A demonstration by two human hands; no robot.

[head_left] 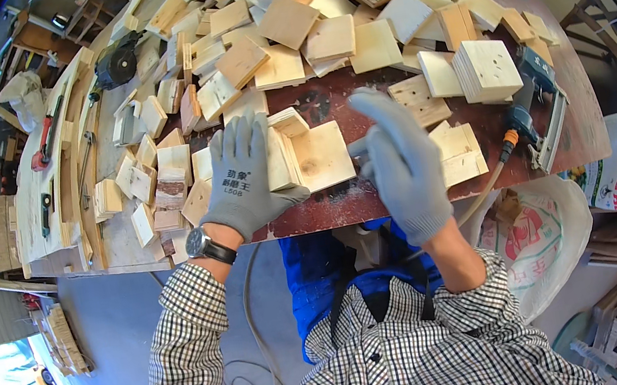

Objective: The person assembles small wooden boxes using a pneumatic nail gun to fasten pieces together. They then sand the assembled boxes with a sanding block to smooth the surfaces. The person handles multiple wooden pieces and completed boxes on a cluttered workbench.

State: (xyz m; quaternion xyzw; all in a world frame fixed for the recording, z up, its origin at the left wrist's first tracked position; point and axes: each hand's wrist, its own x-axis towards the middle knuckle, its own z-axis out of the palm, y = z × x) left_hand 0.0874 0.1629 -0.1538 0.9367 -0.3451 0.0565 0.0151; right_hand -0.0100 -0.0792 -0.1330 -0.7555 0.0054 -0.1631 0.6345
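My left hand (244, 175), in a grey glove, lies with its fingers stretched out against the left side of a pale wooden block (281, 166); its thumb points along the block's near edge. A square wooden board (325, 157) lies flat right beside that block, with a small wooden piece (288, 122) at their far end. To the right of the board is my gloved right hand (402, 164), held just above the table (340, 208). Its thumb and fingers are apart, with nothing visible between them.
A blue air nailer (538, 76) with a hose lies at the right beside a stack of square boards (486, 71). A large pile of boards (288, 20) covers the far side. Small blocks (173, 166) and hand tools, including red-handled pliers (44, 147), lie left. A white sack (540, 235) stands below.
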